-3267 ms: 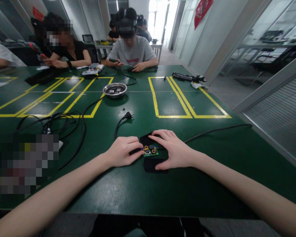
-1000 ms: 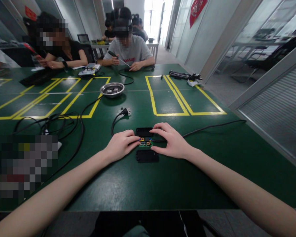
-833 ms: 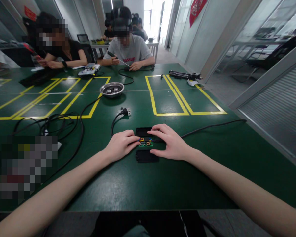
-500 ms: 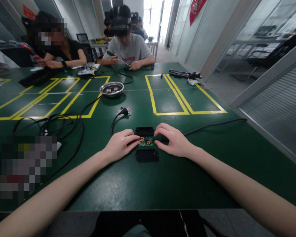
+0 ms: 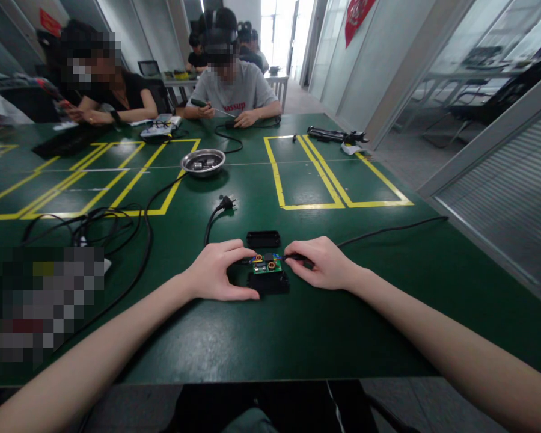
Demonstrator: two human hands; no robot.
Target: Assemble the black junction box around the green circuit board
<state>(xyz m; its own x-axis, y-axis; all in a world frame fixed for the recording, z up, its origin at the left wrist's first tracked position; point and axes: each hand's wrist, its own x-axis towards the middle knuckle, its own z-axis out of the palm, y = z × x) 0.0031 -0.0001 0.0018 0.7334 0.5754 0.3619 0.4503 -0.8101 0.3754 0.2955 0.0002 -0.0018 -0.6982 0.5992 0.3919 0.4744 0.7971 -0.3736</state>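
Observation:
A small green circuit board with copper coils sits just in front of me, its lower edge over a black plastic case half. Another black case half lies behind it. My left hand is open, thumb and index spread: the index finger is at the board's left end and the thumb by the near case half's left edge. Thumb and fingers of my right hand are closed on the black cable where it meets the board's right end. A black power plug on its cord lies beyond my left hand.
A metal bowl holding small metal parts stands farther back. Coiled black cables lie at left, near a blurred patch. Yellow tape marks rectangles on the green table. Across it, a person holds a screwdriver.
The circuit board has shifted toward me, onto the edge of the near case half. My left thumb has spread away from the index finger. My right fingers have closed in on the cable.

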